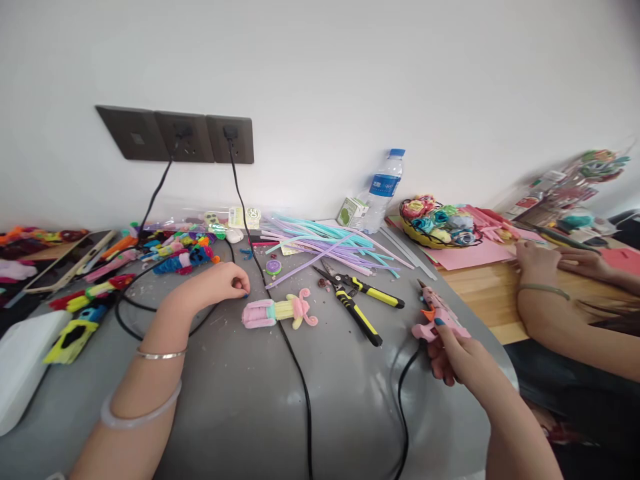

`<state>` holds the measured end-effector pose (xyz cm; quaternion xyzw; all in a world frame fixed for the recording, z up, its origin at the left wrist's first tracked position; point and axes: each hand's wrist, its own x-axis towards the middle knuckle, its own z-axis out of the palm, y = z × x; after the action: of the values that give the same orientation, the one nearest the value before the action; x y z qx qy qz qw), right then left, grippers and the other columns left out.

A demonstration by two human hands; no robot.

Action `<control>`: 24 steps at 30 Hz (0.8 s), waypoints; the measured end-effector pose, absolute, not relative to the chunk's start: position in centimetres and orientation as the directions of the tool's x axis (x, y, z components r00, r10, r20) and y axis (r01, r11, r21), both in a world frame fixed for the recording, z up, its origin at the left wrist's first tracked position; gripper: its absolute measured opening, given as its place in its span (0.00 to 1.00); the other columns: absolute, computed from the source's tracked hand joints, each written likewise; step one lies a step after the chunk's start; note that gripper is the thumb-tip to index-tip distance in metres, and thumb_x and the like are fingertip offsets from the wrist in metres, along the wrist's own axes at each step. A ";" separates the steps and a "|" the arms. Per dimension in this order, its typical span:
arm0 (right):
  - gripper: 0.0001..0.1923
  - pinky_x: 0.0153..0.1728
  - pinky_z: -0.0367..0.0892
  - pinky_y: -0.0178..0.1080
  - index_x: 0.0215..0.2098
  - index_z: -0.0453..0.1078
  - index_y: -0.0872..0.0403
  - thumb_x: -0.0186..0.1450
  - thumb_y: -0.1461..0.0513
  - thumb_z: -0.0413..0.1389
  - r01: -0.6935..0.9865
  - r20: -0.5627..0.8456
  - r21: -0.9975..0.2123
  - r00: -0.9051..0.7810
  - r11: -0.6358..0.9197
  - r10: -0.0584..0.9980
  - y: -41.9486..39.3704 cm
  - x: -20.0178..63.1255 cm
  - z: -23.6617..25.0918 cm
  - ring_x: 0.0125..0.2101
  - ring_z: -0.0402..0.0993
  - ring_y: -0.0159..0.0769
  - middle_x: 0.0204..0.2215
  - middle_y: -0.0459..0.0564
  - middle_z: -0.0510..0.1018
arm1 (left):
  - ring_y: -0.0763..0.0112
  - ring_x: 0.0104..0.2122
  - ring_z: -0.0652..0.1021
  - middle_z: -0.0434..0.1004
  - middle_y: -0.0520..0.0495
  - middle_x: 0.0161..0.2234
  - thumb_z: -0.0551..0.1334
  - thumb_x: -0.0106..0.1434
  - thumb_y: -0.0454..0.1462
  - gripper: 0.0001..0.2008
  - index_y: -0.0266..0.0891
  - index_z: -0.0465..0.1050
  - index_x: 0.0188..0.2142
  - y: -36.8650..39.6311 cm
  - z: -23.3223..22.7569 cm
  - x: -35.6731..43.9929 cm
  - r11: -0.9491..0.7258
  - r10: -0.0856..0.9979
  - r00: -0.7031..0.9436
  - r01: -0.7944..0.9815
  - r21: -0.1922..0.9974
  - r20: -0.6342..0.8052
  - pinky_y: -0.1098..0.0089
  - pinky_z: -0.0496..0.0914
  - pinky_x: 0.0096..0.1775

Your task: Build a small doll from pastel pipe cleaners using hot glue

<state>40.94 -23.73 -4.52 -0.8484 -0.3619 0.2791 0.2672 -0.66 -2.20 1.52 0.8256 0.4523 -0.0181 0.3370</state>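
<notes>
My right hand point(457, 357) grips a pink glue gun point(437, 317) near the edge of the grey tabletop point(250, 400), its black cord point(403, 400) trailing toward me. My left hand point(225, 283) rests curled on the tabletop, just left of a pastel doll point(280, 311) that it does not touch. Yellow-handled pliers point(357, 303) lie between doll and gun, with a heap of pipe cleaners point(325, 243) behind. Further right, another person's hands point(537, 260) rest by a basket point(437, 223) of flowers.
</notes>
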 end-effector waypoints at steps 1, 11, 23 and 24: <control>0.28 0.15 0.61 0.36 0.16 0.63 0.50 0.67 0.45 0.41 0.447 -0.319 -0.650 0.573 -0.615 0.755 -23.7 40.9 -4.6 0.09 0.65 0.34 0.09 0.51 0.72 | 0.65 0.29 0.75 0.78 0.49 0.28 0.57 0.52 0.37 0.09 0.40 0.77 0.28 -2.3 1.6 -0.7 -0.371 0.729 0.593 0.761 0.532 -0.341 0.70 0.66 0.30; 0.27 0.17 0.62 0.38 0.18 0.65 0.51 0.63 0.42 0.46 0.383 -0.295 -0.709 0.601 -0.592 0.743 -24.2 40.4 -4.9 0.09 0.64 0.34 0.10 0.50 0.72 | 0.62 0.35 0.77 0.79 0.47 0.36 0.58 0.61 0.44 0.09 0.42 0.72 0.34 -2.5 2.6 -1.4 -0.426 0.762 0.632 0.654 0.624 -0.141 0.68 0.69 0.36; 0.27 0.18 0.61 0.37 0.19 0.65 0.51 0.63 0.42 0.45 0.394 -0.286 -0.695 0.616 -0.601 0.734 -24.3 39.8 -4.4 0.10 0.63 0.33 0.10 0.49 0.71 | 0.66 0.34 0.78 0.78 0.49 0.33 0.63 0.58 0.40 0.06 0.40 0.69 0.31 -2.7 2.7 -0.8 -0.308 0.721 0.677 0.503 0.807 -0.147 0.68 0.72 0.38; 0.27 0.18 0.61 0.37 0.20 0.65 0.51 0.63 0.42 0.45 0.392 -0.286 -0.697 0.616 -0.601 0.734 -24.3 39.7 -4.4 0.10 0.63 0.33 0.10 0.49 0.71 | 0.66 0.34 0.78 0.78 0.48 0.33 0.63 0.58 0.40 0.07 0.40 0.69 0.31 -2.7 2.8 -0.7 -0.314 0.719 0.681 0.497 0.809 -0.140 0.68 0.72 0.38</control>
<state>39.73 -24.32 -4.41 -0.8477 -0.3321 0.2859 0.2989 -0.74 -2.70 2.84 0.8009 0.3796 0.1239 0.4462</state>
